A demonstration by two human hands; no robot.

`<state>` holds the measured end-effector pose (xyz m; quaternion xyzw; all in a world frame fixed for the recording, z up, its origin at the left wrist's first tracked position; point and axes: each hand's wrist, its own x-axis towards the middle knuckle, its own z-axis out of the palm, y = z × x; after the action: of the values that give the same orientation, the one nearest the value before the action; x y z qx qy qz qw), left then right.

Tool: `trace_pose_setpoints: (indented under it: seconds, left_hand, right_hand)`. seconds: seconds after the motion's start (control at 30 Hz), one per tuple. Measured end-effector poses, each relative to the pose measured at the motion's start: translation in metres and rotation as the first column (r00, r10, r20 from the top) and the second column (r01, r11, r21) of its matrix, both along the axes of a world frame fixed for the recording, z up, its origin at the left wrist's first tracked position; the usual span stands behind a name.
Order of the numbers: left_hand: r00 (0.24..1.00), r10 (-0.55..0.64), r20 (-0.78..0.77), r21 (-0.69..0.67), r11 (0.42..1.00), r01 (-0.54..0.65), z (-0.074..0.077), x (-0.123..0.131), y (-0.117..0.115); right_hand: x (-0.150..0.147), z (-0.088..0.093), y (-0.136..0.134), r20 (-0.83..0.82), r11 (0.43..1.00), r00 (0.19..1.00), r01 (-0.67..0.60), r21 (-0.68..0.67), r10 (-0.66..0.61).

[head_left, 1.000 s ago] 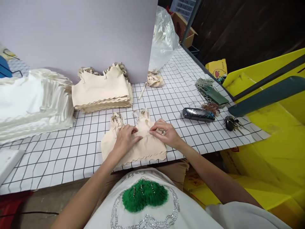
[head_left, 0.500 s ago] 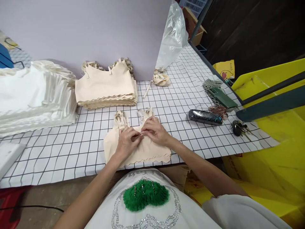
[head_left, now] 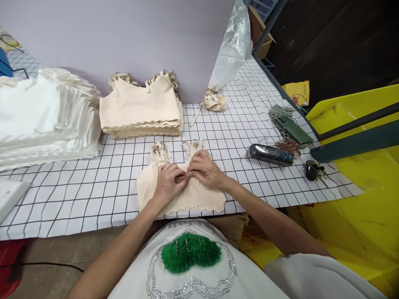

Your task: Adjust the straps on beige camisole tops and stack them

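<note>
- Left hand (head_left: pixel 168 180): lower centre of the frame, lying on the beige top (head_left: pixel 202 198), thumb and forefinger pinched on the cloth at its upper middle. A second ago it lay flatter, a little apart from the other hand.
- Right hand (head_left: pixel 206 170): just right of the left, fingers curled and pinched on the same spot. It has moved in from the right, so the two sets of fingertips now touch.
- Something small and pale sits between the fingertips; it is too small to tell what.
- Beige top: flat on the table (head_left: pixel 93 195) at its near edge, straps pointing to the upper frame, scalloped hem toward me. Its place matches the earlier views.
- Judgement: the work has narrowed to a fine fingertip step at one point on the neckline, and the cloth is not being shifted.
- Stack of beige tops (head_left: pixel 140 108): above the hands, well apart.
- White stack (head_left: pixel 40 120): left of the frame.
- Dark case (head_left: pixel 270 154), keys (head_left: pixel 311 170), green phone (head_left: pixel 293 128): right of the frame, untouched.
</note>
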<state>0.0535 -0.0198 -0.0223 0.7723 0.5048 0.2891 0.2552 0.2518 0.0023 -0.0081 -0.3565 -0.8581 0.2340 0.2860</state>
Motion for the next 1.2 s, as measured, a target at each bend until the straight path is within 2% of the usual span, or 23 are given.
trace_pose_setpoints:
  seconds: [0.2, 0.47, 0.63, 0.8, 0.9, 0.97, 1.03, 1.2]
  left_hand:
    - [1.0, 0.002, 0.004, 0.011, 1.0, -0.002, 0.001, 0.0, -0.001]
    - [0.995, 0.004, 0.1, 0.028, 1.0, -0.006, -0.001, -0.001, -0.001]
    - [0.986, -0.005, 0.169, 0.022, 1.0, 0.001, -0.001, -0.002, -0.001]
    - [0.991, -0.01, 0.133, -0.003, 1.0, 0.01, -0.001, -0.002, -0.001]
    - [0.997, -0.022, 0.073, -0.011, 1.0, 0.023, -0.001, -0.002, 0.0]
    - [0.999, -0.032, 0.017, -0.031, 0.999, 0.033, 0.0, -0.001, 0.0]
    - [0.998, -0.036, -0.043, -0.064, 0.997, 0.033, 0.003, 0.0, 0.0]
    - [0.987, -0.075, -0.143, -0.177, 0.983, 0.05, 0.015, 0.002, 0.006]
  right_hand:
    - [0.001, 0.003, -0.002, 0.111, 0.999, 0.994, -0.019, 0.043, 0.014]
    - [0.0, 0.024, -0.004, 0.324, 0.984, 0.943, -0.121, 0.134, 0.072]
    - [0.002, 0.027, -0.004, 0.31, 0.993, 0.947, -0.105, 0.057, 0.082]
    - [0.004, 0.031, -0.004, 0.369, 0.991, 0.922, -0.132, 0.019, 0.116]
    - [0.009, 0.041, 0.01, 0.392, 0.985, 0.903, -0.153, -0.083, 0.174]
    - [0.014, 0.049, 0.028, 0.382, 0.977, 0.908, -0.109, -0.183, 0.173]
    - [0.02, 0.059, 0.049, 0.377, 0.971, 0.919, -0.024, -0.239, 0.116]
    - [0.027, 0.072, 0.088, 0.374, 0.982, 0.926, 0.111, -0.154, -0.046]
